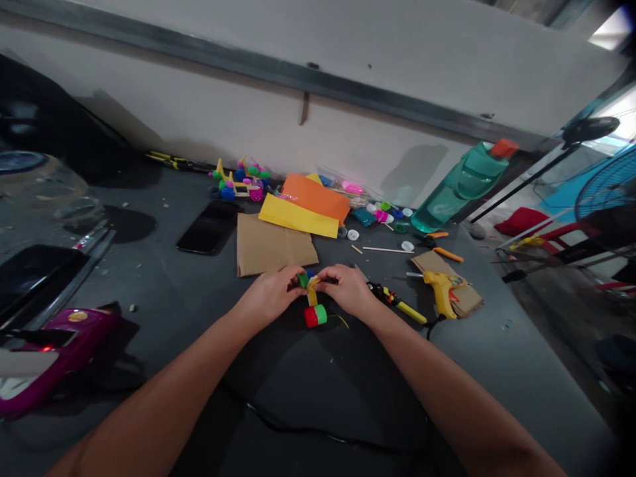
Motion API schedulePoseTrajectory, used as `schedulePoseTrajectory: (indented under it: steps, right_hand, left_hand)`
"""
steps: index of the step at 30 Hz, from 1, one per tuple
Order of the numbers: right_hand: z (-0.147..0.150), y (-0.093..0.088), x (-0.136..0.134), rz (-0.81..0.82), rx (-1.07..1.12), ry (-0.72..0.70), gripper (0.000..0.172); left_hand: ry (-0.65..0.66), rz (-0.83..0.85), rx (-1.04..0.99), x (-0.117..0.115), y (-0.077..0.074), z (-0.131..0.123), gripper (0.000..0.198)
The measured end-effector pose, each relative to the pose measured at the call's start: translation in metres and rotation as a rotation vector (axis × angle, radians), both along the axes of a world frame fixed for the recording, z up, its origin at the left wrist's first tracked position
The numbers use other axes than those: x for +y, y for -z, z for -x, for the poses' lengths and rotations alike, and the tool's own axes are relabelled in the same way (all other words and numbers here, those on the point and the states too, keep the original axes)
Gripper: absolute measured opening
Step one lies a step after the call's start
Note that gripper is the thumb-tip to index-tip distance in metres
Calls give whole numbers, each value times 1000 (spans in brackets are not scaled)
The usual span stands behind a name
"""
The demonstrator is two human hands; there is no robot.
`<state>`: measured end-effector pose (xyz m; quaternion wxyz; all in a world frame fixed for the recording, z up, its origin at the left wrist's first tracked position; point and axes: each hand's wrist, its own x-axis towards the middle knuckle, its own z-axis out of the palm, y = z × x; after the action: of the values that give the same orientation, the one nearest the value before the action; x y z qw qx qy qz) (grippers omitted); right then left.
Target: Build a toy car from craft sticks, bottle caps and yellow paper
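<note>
Yellow strip (312, 296) pinched between both hands (268, 296) (346, 289), forearms angled inward.

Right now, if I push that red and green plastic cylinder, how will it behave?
The cylinder will likely roll, lying on its side on the dark table. It looks light, probably hollow. The yellow strip meeting it may restrain it.

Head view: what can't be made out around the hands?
All in the head view:
- Middle of the small craft piece: hidden by the fingers of the left hand and right hand.
- Magenta plastic object: cut off by the left edge.
- Fan guard: cut off by the right edge.
- Clear bag: contents too small.
</note>
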<state>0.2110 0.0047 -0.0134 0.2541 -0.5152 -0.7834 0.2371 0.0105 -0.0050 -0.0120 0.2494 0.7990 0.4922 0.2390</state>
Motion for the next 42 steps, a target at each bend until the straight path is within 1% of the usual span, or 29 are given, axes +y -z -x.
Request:
schedulePoseTrajectory:
  steps: [5,9,13,16,20,24,28,34,38,42]
  right_hand:
    - [1,0,-3,-24,-5,11,4]
    - [1,1,-4,-14,23,11,4]
    - [3,6,-3,26,116,17,3]
    - [4,8,-3,80,189,25,7]
    - [3,6,-4,101,161,14,5]
    - [2,4,-5,63,133,-22,5]
    - [0,1,-6,-20,97,-40,8]
    - [-1,-7,-8,-106,75,-124,8]
    - [-2,-8,-9,-166,56,-176,8]
    - [-2,-7,-10,-195,-3,-174,10]
  left_hand:
    - [-20,12,26,-1,-3,-2,21]
    - [-9,21,-2,-1,-1,-1,22]
    - [8,-1,-8,0,2,0,22]
    - [24,-18,2,0,2,1,22]
    - [33,-14,0,0,1,0,23]
    - [30,-24,1,0,1,0,22]
    - [36,-35,-9,0,1,0,22]
    - [39,-23,-6,-1,0,1,22]
    - [43,-32,12,-2,-1,1,22]
    - [60,-34,20,-2,-1,1,23]
